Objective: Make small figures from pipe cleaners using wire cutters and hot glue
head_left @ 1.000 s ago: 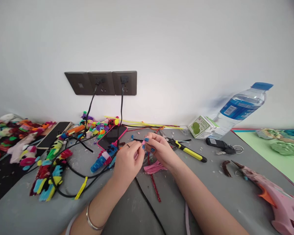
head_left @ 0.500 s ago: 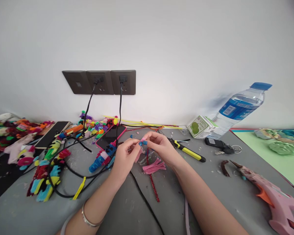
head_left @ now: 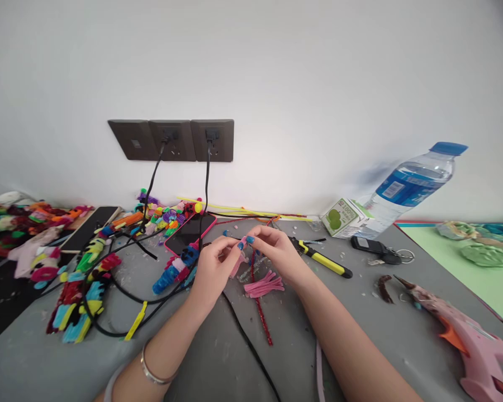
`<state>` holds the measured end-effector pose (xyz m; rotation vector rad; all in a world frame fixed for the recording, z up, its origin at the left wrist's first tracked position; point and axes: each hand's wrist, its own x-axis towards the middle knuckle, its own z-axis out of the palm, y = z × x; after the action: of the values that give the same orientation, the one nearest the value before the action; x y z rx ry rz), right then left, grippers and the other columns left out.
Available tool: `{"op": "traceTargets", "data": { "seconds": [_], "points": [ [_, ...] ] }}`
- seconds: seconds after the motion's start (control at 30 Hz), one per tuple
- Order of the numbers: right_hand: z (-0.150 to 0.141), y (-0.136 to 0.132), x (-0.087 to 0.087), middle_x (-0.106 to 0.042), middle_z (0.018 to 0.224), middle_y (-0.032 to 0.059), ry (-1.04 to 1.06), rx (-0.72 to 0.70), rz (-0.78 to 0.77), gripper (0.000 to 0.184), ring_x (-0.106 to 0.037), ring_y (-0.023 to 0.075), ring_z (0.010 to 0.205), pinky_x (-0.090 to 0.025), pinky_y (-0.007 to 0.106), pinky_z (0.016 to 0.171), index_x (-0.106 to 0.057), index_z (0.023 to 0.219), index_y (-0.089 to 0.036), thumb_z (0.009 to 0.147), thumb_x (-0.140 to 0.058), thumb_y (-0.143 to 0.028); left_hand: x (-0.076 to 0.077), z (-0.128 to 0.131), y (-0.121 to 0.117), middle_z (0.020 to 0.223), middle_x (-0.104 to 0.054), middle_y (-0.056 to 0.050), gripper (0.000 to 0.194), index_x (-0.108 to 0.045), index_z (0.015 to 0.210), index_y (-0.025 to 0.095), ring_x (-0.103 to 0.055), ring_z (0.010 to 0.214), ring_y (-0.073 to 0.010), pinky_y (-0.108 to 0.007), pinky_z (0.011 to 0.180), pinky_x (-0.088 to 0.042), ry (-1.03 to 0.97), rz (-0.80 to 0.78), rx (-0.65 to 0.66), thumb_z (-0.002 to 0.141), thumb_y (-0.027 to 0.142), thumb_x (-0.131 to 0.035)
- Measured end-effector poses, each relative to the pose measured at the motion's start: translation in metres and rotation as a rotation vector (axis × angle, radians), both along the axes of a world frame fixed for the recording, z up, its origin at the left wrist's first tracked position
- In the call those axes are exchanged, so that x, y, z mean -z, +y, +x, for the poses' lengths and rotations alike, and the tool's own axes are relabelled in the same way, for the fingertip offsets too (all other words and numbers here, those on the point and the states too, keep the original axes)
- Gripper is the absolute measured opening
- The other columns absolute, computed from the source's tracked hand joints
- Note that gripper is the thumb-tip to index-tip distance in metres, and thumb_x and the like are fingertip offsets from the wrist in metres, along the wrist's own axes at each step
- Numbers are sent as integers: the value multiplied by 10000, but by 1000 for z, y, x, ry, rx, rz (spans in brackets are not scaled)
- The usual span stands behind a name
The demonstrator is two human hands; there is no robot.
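My left hand (head_left: 218, 265) and my right hand (head_left: 279, 251) meet over the middle of the table. Their fingertips pinch a small pink pipe-cleaner piece (head_left: 244, 242) between them, much of it hidden by fingers. Below the left fingers shows more pale pink fuzzy material (head_left: 238, 267); whether it joins the pinched piece I cannot tell. A bundle of short pink pipe cleaners (head_left: 263, 285) lies under my right hand, across a red glittery pipe cleaner (head_left: 263, 321).
Yellow-handled pliers (head_left: 327, 262), a juice carton (head_left: 343, 216), a tilted-looking water bottle (head_left: 414, 187), keys (head_left: 392, 255) and a pink glue gun (head_left: 465, 335) are on the right. Leftward are a phone (head_left: 190, 233), black cables (head_left: 251, 346) and colourful pipe-cleaner figures (head_left: 81, 301).
The fingertips have shifted slightly apart, and more of the pink piece shows between them. Both hands stay in nearly the same place.
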<state>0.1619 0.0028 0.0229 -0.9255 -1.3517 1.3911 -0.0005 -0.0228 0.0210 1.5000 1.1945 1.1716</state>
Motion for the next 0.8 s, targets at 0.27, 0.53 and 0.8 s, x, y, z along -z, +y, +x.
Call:
{"op": "traceTargets", "data": {
  "seconds": [0.27,0.53,0.8],
  "points": [
    [3,7,8,-457,595,-48,119,259,-7,416,-347,101,532,-279,256,522,-545,682,-210,735,-749,-568,3,0,2,809,-648,-47,213,-733,842,173,-594,693,-150,-234,563,-414,12,27,-37,860,336,-597],
    [37,16,11,-564,673,16,-450,665,272,331,-458,178,658,-356,319,659,-634,767,-207,865,-592,-521,4,0,3,976,-731,-69,257,-726,1027,186,-649,780,-166,-231,600,-466,-37,-43,-60,842,319,-608],
    [48,20,18,-607,791,61,-690,729,329,296,-502,236,804,-357,368,761,-517,691,-231,918,-479,-416,3,1,4,848,-672,-44,180,-639,899,178,-633,743,-146,-210,605,-484,-72,-13,-67,831,345,-652]
  ]
}}
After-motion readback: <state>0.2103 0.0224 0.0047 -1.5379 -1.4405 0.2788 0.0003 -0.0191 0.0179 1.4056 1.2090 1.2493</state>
